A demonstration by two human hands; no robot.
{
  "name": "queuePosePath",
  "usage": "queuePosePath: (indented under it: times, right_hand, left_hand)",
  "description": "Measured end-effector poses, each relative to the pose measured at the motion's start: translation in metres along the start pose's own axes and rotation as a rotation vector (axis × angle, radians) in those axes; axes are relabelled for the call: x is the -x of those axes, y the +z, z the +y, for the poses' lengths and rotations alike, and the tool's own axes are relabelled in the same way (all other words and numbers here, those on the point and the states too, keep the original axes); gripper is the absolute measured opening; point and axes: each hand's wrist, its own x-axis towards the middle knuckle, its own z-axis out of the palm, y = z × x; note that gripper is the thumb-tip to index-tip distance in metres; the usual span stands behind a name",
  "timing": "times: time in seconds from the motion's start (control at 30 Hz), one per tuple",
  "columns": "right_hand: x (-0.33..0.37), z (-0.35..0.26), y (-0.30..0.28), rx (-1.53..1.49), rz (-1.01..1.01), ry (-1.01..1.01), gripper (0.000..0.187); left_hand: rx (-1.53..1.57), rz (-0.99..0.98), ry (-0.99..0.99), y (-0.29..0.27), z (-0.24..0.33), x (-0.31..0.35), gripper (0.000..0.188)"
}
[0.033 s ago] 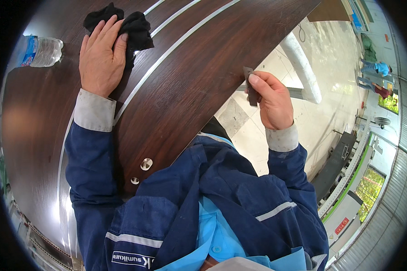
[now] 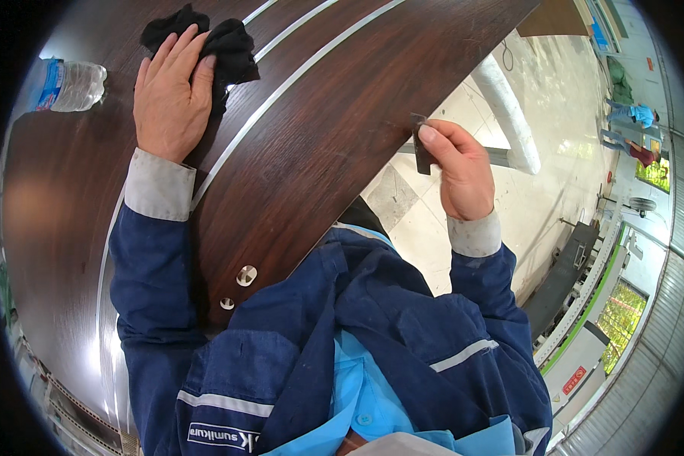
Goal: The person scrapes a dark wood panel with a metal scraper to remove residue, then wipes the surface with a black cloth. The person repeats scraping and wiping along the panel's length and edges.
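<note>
On the dark brown wood-grain panel (image 2: pixel 334 114) my left hand (image 2: pixel 172 102) rests at the upper left, holding a bunched black cloth (image 2: pixel 232 53) against the surface. Its fingers are long over the cloth, and the thumb presses on the cloth's near side. My right hand (image 2: pixel 462 163) is at the panel's right edge, closed in a pinch. Between thumb and fingers it holds a small, thin, dark flat blade-like piece (image 2: pixel 422 154), whose upper end is at the edge. The fingers behind this piece are partly hidden.
A clear plastic bottle (image 2: pixel 72 86) with a blue label lies left of my left hand. Pale strips run along the panel, and two round holes (image 2: pixel 246 276) sit near my body. Beyond the edge are a white-wrapped tube (image 2: pixel 509 118), tiled floor, machinery (image 2: pixel 562 277) and two people far right.
The dark piece in my right hand has tilted slightly, and that hand has shifted a very little. My left hand and the cloth stay almost in place.
</note>
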Motion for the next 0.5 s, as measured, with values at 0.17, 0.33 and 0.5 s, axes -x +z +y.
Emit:
queuePosePath:
  times: [0.17, 0.33, 0.5]
  right_hand:
    - [0.025, -0.032, -0.003, 0.2, 0.098, -0.287, 0.024]
    - [0.035, -0.039, -0.007, -0.071, 0.004, -0.292, 0.021]
    - [0.01, -0.013, 0.016, 0.248, 0.04, -0.256, 0.037]
  left_hand:
    - [0.016, 0.001, 0.0, 0.0, 0.0, 0.0, 0.042]
    - [0.006, 0.02, 0.01, 0.003, -0.002, -0.005, 0.043]
    - [-0.001, 0.0, 0.023, 0.006, -0.008, -0.005, 0.045]
